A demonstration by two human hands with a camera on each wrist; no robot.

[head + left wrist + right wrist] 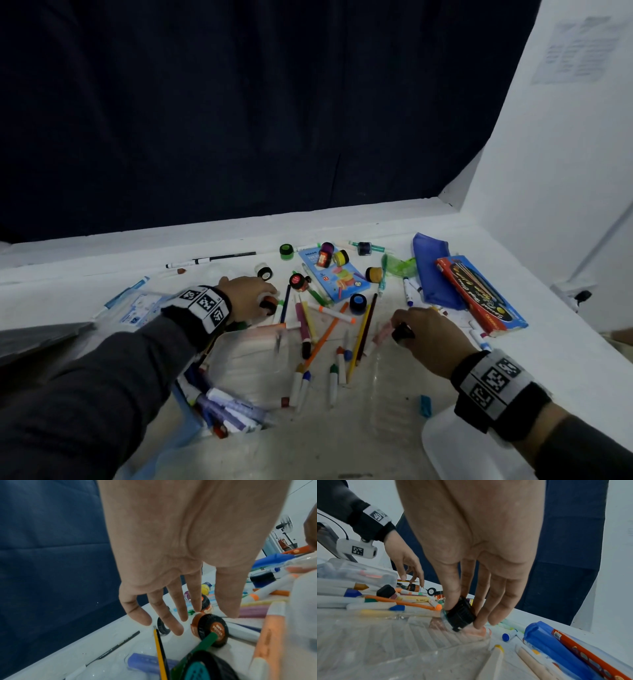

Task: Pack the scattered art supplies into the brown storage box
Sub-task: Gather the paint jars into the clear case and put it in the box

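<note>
My left hand [265,301] [197,620] reaches down with straight fingers over a brown paint jar [269,304] [210,629] that lies on its side with a black lid. Its fingertips are at the jar without closing on it. My right hand [401,329] [462,615] pinches a small black-lidded paint jar [402,333] [460,613] between thumb and fingers, low over the table. Markers and coloured pencils [325,329] lie scattered between the hands. No brown box shows in any view.
A clear plastic box of markers [224,406] sits near left and a white lid [445,445] near right. Further back lie a blue pouch [431,270], an orange pencil pack [479,294], a blue crayon box [335,277] and several paint jars. A white wall rises at right.
</note>
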